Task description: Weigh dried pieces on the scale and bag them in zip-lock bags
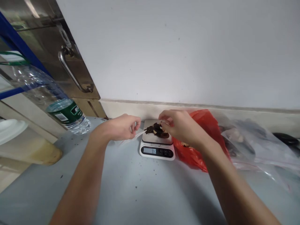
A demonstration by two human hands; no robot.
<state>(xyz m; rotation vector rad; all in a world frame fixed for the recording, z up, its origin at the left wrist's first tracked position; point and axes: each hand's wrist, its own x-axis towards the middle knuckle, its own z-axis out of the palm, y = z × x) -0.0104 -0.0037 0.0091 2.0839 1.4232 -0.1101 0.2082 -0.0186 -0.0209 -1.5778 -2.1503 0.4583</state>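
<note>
White rectangular digital scale (149,138) stands near the rear edge of flat grey counter (150,193), below white wall (187,56); left hand (123,127) pinches clear plastic bag (130,140); right hand (177,124) curled, contents indeterminable

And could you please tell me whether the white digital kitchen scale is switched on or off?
On: the white digital kitchen scale has a lit rectangular display showing dark digits, apparently 9 and 4.
</note>
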